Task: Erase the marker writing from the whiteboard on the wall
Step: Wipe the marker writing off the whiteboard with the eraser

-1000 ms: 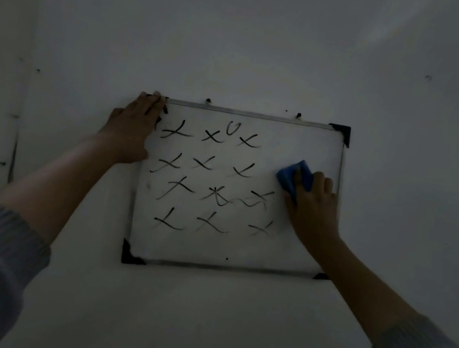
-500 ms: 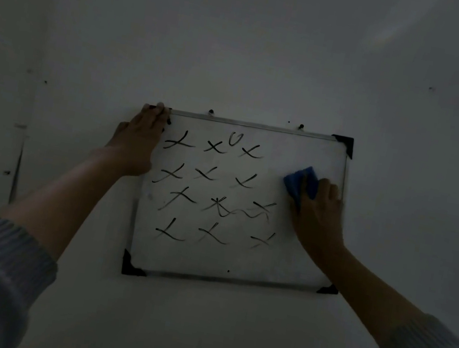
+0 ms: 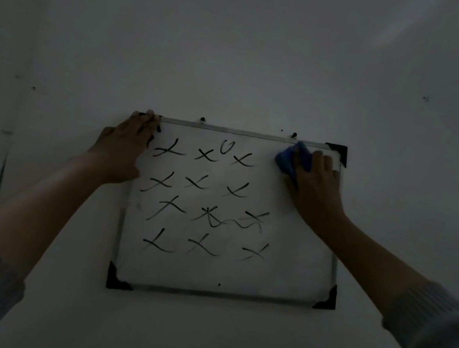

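A small framed whiteboard (image 3: 290,276) with black corner caps hangs on the wall in dim light. Several black marker crosses (image 3: 208,200) fill its left and middle in rows; the right strip is wiped bare. My right hand (image 3: 316,186) presses a blue eraser (image 3: 288,161) flat against the board's upper right corner. My left hand (image 3: 122,148) rests on the board's upper left corner, fingers over the frame, holding it against the wall.
The plain white wall (image 3: 258,56) surrounds the board. Two small hooks (image 3: 202,120) hold its top edge. A dark vertical crack (image 3: 0,179) runs down the wall at the left.
My right hand has slid the blue eraser upward from the board's middle right to its upper right corner. My left hand has kept its place on the upper left corner.
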